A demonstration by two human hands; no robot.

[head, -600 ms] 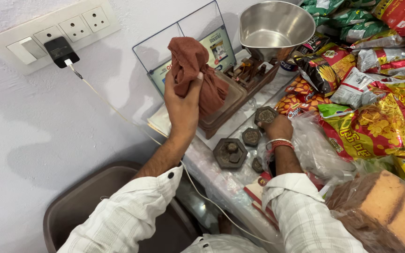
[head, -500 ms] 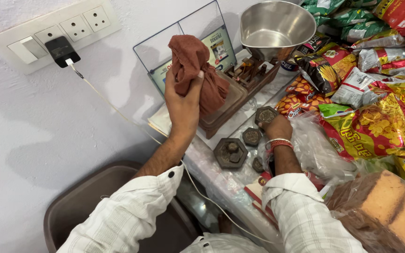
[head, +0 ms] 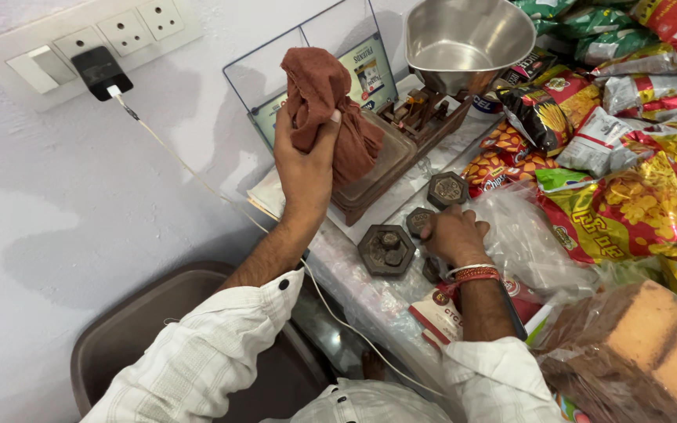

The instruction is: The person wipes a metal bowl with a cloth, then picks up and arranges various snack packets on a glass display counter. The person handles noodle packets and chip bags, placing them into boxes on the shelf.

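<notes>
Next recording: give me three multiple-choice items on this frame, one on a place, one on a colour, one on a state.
1. Where is the steel scale pan?
A. on the wooden balance by the snack packets
B. on the brown chair
C. in the right hand

2. What colour is the crumpled cloth?
A. white
B. rust brown
C. blue

3. How is the left hand?
A. flat on the counter
B. open in the air
C. closed on the cloth

Answers: 1 A, the pan sits on the balance next to the packets. 2 B, the cloth is rust brown. 3 C, the fingers wrap the cloth, while the right hand rests among the hexagonal iron weights.
</notes>
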